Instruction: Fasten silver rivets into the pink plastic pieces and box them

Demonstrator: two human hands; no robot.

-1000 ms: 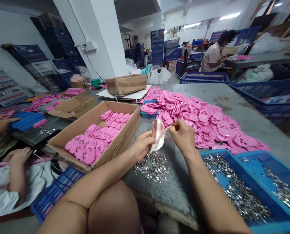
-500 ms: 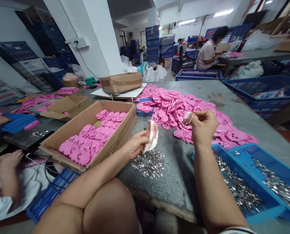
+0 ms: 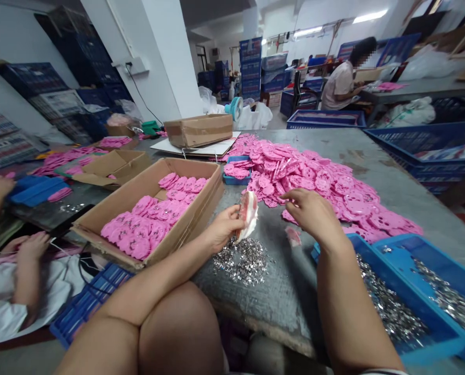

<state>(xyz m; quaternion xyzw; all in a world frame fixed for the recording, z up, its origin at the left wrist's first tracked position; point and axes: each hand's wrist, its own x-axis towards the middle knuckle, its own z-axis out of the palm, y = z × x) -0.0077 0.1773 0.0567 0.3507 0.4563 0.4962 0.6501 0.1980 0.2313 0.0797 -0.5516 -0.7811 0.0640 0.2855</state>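
Note:
My left hand (image 3: 228, 227) is closed around the edge of a thick, curved white-and-reddish piece (image 3: 249, 216) whose kind I cannot make out. It hangs over a small heap of shiny metal bits (image 3: 243, 262) on the table. Near the front of a large pile of pink, holed plastic pieces (image 3: 314, 172), my right hand (image 3: 308, 213) is open, its fingers bent and apart with nothing between them. Below its fingertips is a small pale pink scrap (image 3: 294, 236), blurred, either lying on the table or falling just above it.
Left of my hands stands an open cardboard box (image 3: 201, 229) with stacked pink pieces. Two blue trays (image 3: 443, 344) of metal bits sit at the right. A small blue basket (image 3: 237, 180) lies beyond. A co-worker's hands (image 3: 31, 247) are at far left; another person (image 3: 340, 86) sits behind.
My right hand has let go of the pale pink scrap, which is now lower, below the fingers. My left hand keeps hold of the white-and-reddish piece. The view has shifted slightly.

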